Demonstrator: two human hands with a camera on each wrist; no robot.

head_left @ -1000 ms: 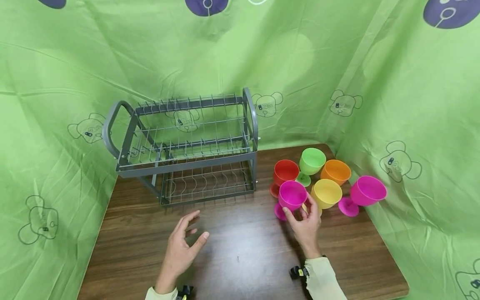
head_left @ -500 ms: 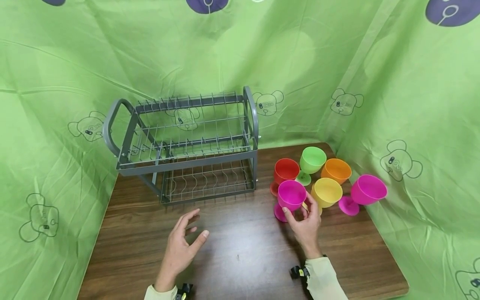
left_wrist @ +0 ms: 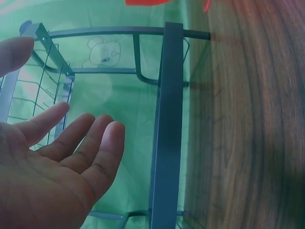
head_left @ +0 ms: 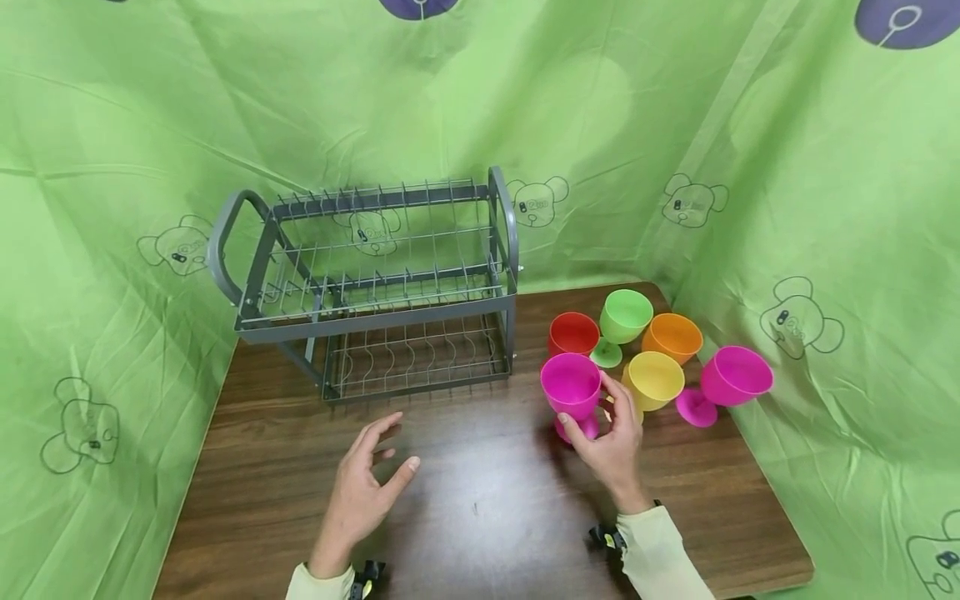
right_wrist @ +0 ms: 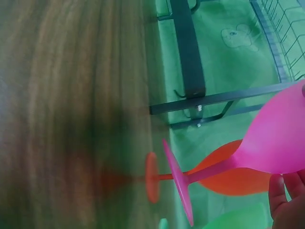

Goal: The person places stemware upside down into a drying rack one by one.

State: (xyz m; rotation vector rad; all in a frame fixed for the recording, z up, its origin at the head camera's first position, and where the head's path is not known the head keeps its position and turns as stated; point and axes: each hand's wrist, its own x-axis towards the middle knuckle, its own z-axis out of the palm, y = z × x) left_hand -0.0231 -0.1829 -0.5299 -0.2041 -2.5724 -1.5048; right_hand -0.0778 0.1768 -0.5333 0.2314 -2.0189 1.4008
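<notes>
A magenta plastic goblet (head_left: 572,387) is in my right hand (head_left: 618,446), thumb on one side of the bowl and fingers on the other. In the right wrist view its foot (right_wrist: 178,183) looks tilted and raised off the table. Behind it stands a red goblet (head_left: 573,333), partly hidden. Yellow (head_left: 652,382), orange (head_left: 672,337) and green (head_left: 626,317) goblets stand close by, with a second magenta goblet (head_left: 737,377) at the right. My left hand (head_left: 360,496) hovers over the table before the rack, fingers loosely spread and holding nothing.
A grey two-tier dish rack (head_left: 375,321) with wire shelves stands at the back left of the brown wooden table (head_left: 465,533). Green printed cloth (head_left: 585,100) hangs behind and along both sides.
My right hand has brought the magenta goblet slightly left and up, and its foot has swung to the right under the bowl. The left hand stays almost still.
</notes>
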